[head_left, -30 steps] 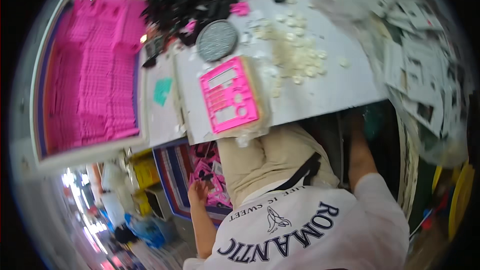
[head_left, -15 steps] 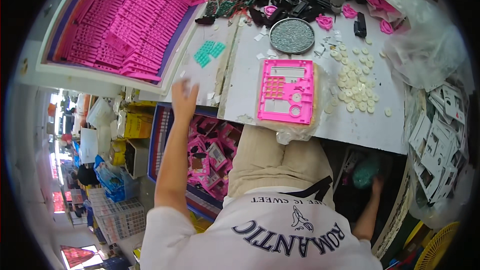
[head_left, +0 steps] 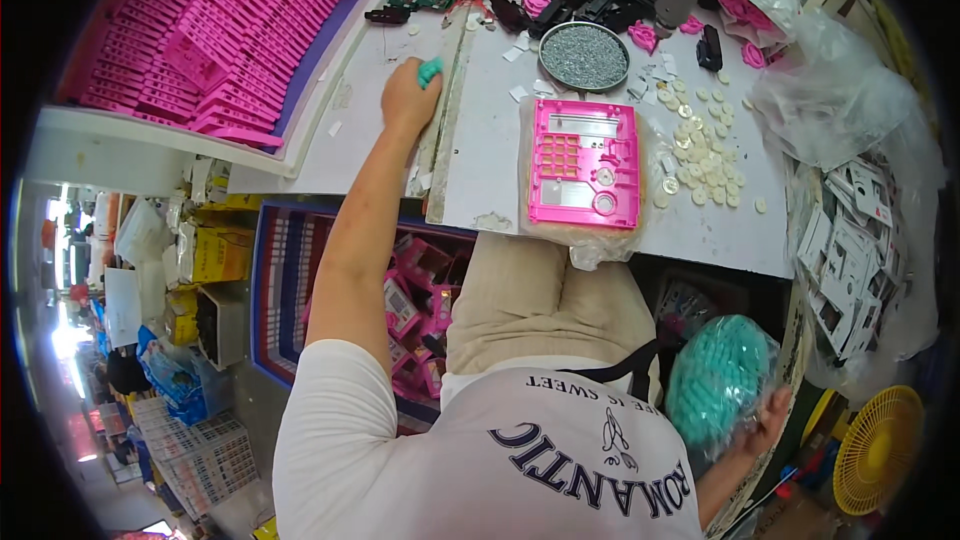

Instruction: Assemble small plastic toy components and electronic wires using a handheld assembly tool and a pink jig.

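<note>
My left hand [head_left: 408, 98] is closed around teal rubber keypads [head_left: 430, 72] above the left part of the white table; part of them sticks out past my fingers. Down at the right, beside my lap, my right hand [head_left: 768, 422] grips the edge of a clear plastic bag [head_left: 722, 375] full of similar teal pieces. A pink plastic casing [head_left: 552, 204] with a grid of square key openings lies on a plastic-wrapped pad at the table's front edge, touched by neither hand.
Behind the casing stands a round dish [head_left: 584, 56] of small metal parts. White discs [head_left: 708, 162] are scattered to its right. Stacked pink casings [head_left: 235, 35] fill a bin at upper left. Below the table are a crate [head_left: 285, 285] of pink pieces and a yellow basket [head_left: 880, 450].
My left hand has moved forward and right and taken up the teal keypads that lay on the table. My right hand has brought the teal-filled bag up from under the table.
</note>
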`<state>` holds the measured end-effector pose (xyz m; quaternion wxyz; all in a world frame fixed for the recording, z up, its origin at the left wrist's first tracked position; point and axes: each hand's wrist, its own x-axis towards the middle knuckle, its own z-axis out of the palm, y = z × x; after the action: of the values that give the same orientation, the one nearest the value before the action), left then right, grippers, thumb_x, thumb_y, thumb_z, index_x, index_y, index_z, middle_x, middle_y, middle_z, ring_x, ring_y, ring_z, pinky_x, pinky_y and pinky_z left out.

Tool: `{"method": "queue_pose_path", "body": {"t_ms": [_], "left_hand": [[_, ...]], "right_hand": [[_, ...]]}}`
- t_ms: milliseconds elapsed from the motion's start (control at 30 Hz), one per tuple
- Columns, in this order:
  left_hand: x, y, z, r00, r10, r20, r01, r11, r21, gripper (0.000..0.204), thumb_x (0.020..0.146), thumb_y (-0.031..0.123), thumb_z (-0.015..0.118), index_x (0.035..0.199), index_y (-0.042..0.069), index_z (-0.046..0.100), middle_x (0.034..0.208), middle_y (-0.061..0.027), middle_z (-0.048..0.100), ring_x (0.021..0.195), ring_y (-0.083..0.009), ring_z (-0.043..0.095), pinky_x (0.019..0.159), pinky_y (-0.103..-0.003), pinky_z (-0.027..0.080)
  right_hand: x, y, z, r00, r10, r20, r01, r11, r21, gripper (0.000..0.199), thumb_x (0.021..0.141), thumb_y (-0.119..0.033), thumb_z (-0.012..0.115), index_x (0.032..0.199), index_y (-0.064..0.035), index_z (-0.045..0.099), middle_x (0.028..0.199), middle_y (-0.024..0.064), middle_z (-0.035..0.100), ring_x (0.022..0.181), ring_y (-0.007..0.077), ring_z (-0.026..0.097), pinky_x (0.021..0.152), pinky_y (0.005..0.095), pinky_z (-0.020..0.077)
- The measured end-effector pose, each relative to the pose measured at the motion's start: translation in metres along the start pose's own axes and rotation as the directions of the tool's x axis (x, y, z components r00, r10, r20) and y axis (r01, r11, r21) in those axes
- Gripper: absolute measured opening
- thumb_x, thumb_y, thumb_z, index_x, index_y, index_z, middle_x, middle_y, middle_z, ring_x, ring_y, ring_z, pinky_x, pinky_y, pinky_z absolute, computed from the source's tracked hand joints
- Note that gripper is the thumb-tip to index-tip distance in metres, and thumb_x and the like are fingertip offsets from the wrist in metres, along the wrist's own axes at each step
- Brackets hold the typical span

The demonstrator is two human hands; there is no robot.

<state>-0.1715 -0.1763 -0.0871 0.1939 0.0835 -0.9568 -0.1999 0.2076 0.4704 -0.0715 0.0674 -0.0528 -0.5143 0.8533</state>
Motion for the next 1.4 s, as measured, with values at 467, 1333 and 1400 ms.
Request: {"method": "queue_pose_path", "body": {"t_ms": [467, 1333, 1400], "left_hand": [[-0.12, 0.088, -0.044, 0.953, 0.265, -0.144, -0.3, 0.881, -0.366, 0.079, 0.084, 0.04, 0.069, 0.149, 0.008, 0.037, 0.147, -0.0206, 0.04, 0.134, -0.0395, 0.041, 0.11, -0.049, 0.034], [-0.116, -0.109, -0.111, 0.629, -0.774, -0.073, 0.296, 0.325, -0.898, 0.082, 0.096, 0.039, 0.066, 0.147, -0.006, 0.021, 0.142, -0.0249, 0.04, 0.126, -0.0281, 0.047, 0.106, -0.04, 0.039], [-0.119, -0.112, -0.111, 0.633, -0.769, -0.089, 0.284, 0.338, -0.897, 0.083, 0.096, 0.04, 0.065, 0.148, -0.006, 0.02, 0.142, -0.0245, 0.041, 0.126, -0.0276, 0.047, 0.105, -0.04, 0.04]], "right_hand": [[0.18, -0.143, 0.213, 0.819, -0.073, 0.569, 0.1, 0.995, -0.018, 0.056, 0.09, -0.021, 0.059, 0.139, 0.0018, 0.044, 0.13, 0.0176, 0.058, 0.111, 0.0295, 0.059, 0.093, 0.0416, 0.0496], [0.361, 0.251, 0.548, 0.668, 0.632, 0.394, -0.237, 0.682, -0.692, 0.033, 0.086, -0.027, 0.076, 0.103, -0.001, 0.066, 0.085, 0.0057, 0.066, 0.068, 0.014, 0.062, 0.06, 0.0289, 0.0551], [0.363, 0.255, 0.547, 0.715, 0.582, 0.387, -0.257, 0.734, -0.628, 0.026, 0.089, -0.029, 0.073, 0.098, -0.005, 0.067, 0.083, 0.0013, 0.065, 0.067, 0.01, 0.057, 0.059, 0.0249, 0.0492]]}}
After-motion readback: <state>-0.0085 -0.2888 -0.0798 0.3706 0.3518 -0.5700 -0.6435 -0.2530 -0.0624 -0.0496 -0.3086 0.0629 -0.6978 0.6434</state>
